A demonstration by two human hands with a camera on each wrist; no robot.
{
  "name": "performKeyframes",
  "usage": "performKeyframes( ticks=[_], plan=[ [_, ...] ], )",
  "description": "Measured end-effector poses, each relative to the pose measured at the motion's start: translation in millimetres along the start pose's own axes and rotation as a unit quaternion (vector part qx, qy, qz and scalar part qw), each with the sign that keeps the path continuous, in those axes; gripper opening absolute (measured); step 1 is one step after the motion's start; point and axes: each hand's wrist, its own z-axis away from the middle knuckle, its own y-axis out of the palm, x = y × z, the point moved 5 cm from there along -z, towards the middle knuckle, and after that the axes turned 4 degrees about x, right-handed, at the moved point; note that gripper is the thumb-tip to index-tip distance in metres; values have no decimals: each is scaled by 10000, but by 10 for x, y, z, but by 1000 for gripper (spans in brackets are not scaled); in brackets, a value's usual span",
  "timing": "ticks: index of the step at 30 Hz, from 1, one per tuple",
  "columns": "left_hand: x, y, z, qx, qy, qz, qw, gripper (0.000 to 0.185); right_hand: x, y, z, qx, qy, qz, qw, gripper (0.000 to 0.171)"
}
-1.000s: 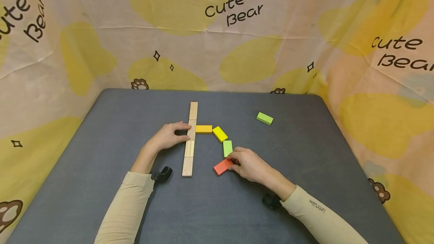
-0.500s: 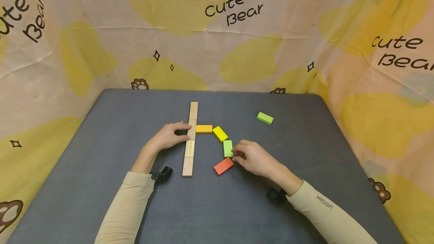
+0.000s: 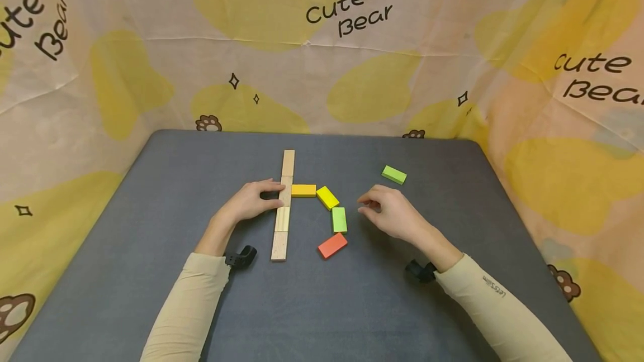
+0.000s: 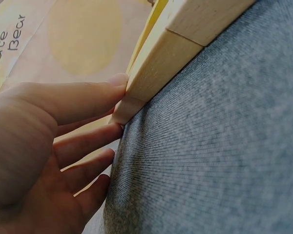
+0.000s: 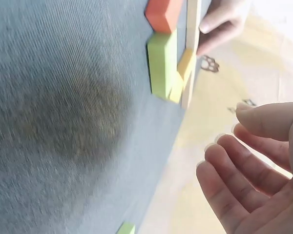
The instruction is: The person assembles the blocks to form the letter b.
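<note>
My left hand [image 3: 249,201] rests its fingertips and thumb against the left side of a straight row of plain wooden blocks [image 3: 283,219]. In the left wrist view its fingers are fairly straight along the wooden blocks [image 4: 156,68]. From the row's right side an orange-yellow block [image 3: 304,191] sticks out, followed by a tilted yellow block [image 3: 327,198], a light green block [image 3: 339,220] and a slanted red block [image 3: 332,246]. Right of this curve, above the table, hovers my right hand [image 3: 394,214], its fingers loosely bent around nothing. The right wrist view shows that hand [image 5: 254,180] apart from every block.
Another green block [image 3: 394,175] lies alone at the back right of the grey table [image 3: 322,317], beyond my right hand. A patterned cloth [image 3: 282,88] surrounds the table's back and sides. Each wrist wears a black camera band [image 3: 241,257].
My right hand has let go of the red block and moved away to the right and back, toward the lone green block. My left hand stays at the wooden row.
</note>
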Motion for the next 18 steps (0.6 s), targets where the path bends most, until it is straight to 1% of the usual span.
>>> performKeyframes(
  ticks=[6, 18],
  plan=[
    [-9, -4, -2, -5, 17, -11, 10000, 53, -134, -142, -40, -303, 112, -133, 9994, 18],
    [-26, -4, 8, -31, 34, -23, 10000, 53, -492, -355, -80, -769, 638, -342, 9944, 17]
  ],
)
